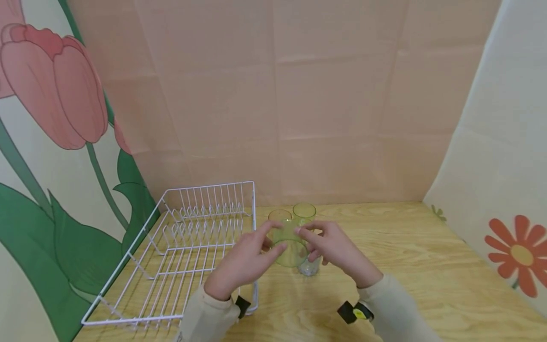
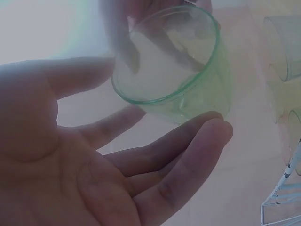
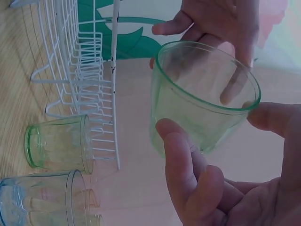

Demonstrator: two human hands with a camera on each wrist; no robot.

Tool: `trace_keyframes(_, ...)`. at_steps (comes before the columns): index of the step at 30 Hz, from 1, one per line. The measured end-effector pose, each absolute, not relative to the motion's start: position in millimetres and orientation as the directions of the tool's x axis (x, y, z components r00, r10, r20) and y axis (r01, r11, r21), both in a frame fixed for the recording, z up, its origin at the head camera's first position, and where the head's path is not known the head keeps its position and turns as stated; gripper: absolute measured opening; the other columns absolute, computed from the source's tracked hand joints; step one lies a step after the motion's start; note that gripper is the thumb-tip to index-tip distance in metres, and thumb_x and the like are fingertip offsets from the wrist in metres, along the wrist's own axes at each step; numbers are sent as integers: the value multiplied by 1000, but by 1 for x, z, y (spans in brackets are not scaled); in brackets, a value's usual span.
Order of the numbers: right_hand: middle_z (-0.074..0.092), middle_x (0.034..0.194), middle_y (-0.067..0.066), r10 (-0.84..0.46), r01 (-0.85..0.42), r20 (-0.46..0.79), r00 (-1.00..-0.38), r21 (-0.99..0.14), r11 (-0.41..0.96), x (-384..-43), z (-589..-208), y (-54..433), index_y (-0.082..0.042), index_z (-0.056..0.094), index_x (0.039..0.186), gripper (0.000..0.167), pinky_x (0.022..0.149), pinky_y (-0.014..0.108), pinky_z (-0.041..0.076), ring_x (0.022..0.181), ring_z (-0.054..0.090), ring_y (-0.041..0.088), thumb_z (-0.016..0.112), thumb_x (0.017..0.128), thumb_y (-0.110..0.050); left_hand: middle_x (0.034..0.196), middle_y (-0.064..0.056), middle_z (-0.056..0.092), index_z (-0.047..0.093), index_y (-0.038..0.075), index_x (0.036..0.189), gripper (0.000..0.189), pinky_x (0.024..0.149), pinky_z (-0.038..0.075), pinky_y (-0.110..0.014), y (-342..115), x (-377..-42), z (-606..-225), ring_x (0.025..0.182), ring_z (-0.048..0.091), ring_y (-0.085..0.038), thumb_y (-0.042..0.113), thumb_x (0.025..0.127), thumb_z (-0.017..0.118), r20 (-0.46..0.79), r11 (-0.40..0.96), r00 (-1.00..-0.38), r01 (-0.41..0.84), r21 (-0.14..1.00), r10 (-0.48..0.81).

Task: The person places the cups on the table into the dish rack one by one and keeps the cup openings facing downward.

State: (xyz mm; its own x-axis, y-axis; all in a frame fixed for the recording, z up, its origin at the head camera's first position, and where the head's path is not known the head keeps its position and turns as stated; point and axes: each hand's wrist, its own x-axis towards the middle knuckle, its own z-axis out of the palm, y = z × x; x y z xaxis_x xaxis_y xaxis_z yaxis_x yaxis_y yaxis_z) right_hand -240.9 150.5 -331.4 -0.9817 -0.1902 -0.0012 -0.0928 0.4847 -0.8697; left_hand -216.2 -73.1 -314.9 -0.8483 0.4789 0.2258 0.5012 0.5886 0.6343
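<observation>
Green glass [image 1: 291, 256] raised above bench [image 1: 427, 251], mouth tilted; hands curled round it, left hand [image 1: 245, 259] at nine o'clock, right hand [image 1: 335, 247] at three. White rack [image 1: 192, 247] beyond nine; yellow-green glass [image 1: 304, 212] toward one.

Pale wood grain covers the table [image 1: 427, 256], and a white wire rack [image 1: 254, 204] stands on its left side, the tabletop showing between the wires. Just right of the rack, glasses stand upright and close together: a green glass [image 3: 59, 143] beside a blue glass [image 3: 42, 197], with a yellow glass [image 1: 304, 211] and an orange-rimmed glass [image 1: 278, 217] farther back, partly hidden, so whether these touch cannot be told.
</observation>
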Motion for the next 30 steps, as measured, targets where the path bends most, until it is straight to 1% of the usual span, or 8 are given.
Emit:
trace_keyframes(4, 71, 80, 7, -210, -118, 13, -978, -861, 495, -239, -328, 150, 0, 55, 137, 65, 48, 33, 48, 61, 64, 17, 60, 96, -51, 100, -6, 73, 50, 19, 136, 41, 73, 55, -38, -73, -218, -314, 86, 69, -17, 45, 105, 46, 208, 574, -868, 460, 678, 451)
trace_keyframes(8, 74, 88, 8, -244, -153, 34, -969, -859, 489, -236, -327, 150, 0, 55, 137, 63, 46, 31, 47, 65, 64, 18, 64, 95, -47, 99, -9, 72, 48, 12, 134, 45, 72, 55, -38, -74, -220, -314, 83, 68, -19, 47, 105, 45, 217, 565, -878, 446, 694, 426)
trace_keyframes(11, 74, 99, 12, -264, -166, 39, -964, -862, 479, -234, -326, 149, 1, 55, 137, 63, 49, 33, 48, 71, 66, 18, 68, 94, -44, 103, -12, 72, 46, 8, 131, 47, 74, 56, -40, -75, -220, -314, 86, 69, -21, 46, 104, 49, 217, 562, -885, 434, 704, 412)
trace_keyframes(13, 74, 102, 12, -274, -176, 44, -961, -860, 479, -232, -327, 148, 1, 54, 137, 64, 50, 35, 50, 74, 68, 19, 70, 93, -42, 106, -14, 71, 46, 8, 131, 48, 75, 56, -41, -76, -219, -314, 89, 68, -22, 46, 102, 53, 214, 567, -891, 424, 706, 401)
trace_keyframes(17, 73, 106, 11, -283, -192, 53, -958, -850, 490, -231, -327, 147, 1, 54, 137, 65, 51, 36, 50, 76, 66, 18, 71, 92, -43, 111, -16, 68, 45, 9, 130, 52, 74, 56, -41, -77, -219, -313, 91, 67, -23, 47, 98, 60, 204, 569, -903, 400, 718, 377)
trace_keyframes(21, 72, 109, 10, -282, -196, 57, -958, -845, 498, -231, -328, 147, 0, 55, 137, 66, 51, 35, 50, 78, 66, 17, 70, 92, -46, 113, -16, 65, 45, 10, 131, 56, 72, 55, -39, -78, -219, -313, 92, 66, -23, 47, 95, 65, 183, 559, -912, 374, 740, 368)
trace_keyframes(25, 71, 109, 10, -276, -204, 66, -959, -838, 505, -231, -328, 146, 1, 55, 137, 67, 53, 36, 51, 80, 66, 17, 70, 92, -46, 114, -15, 65, 44, 10, 131, 58, 71, 55, -37, -78, -219, -313, 90, 65, -22, 45, 92, 69, 176, 547, -910, 370, 751, 374)
trace_keyframes(30, 71, 102, 7, -287, -226, 81, -955, -825, 519, -231, -330, 145, 0, 59, 132, 63, 55, 37, 53, 77, 63, 18, 70, 91, -47, 112, -14, 65, 45, 10, 130, 59, 69, 54, -35, -78, -217, -312, 88, 65, -19, 42, 89, 74, 177, 549, -905, 380, 744, 386)
